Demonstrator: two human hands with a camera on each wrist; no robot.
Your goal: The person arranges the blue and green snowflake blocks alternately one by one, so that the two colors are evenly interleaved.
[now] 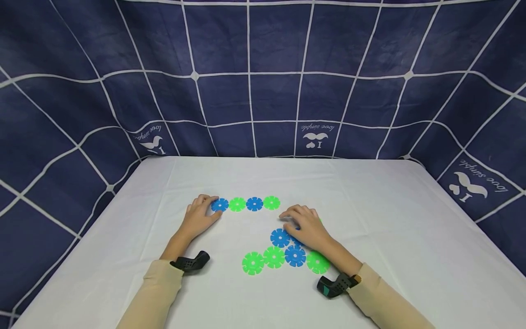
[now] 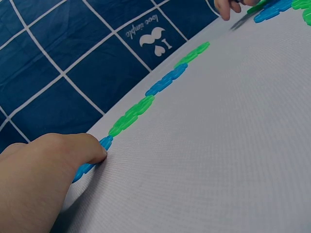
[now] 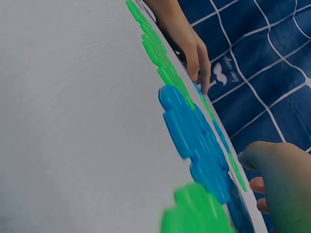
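Observation:
Four toothed plastic discs lie flat in a row on the white table. At its left end is a blue disc, followed by a green disc, a second blue disc and a second green disc. My left hand pinches the end blue disc, index finger at its far edge and thumb at its near edge. Over a loose group of blue and green discs hovers my right hand, fingers loosely bent with nothing between them. It partly hides a blue disc beneath it.
Nearer me in that group are a blue disc and several green ones, including one at the left and one by the right wrist. A white cloth covers the table. Behind it hangs a navy checked curtain.

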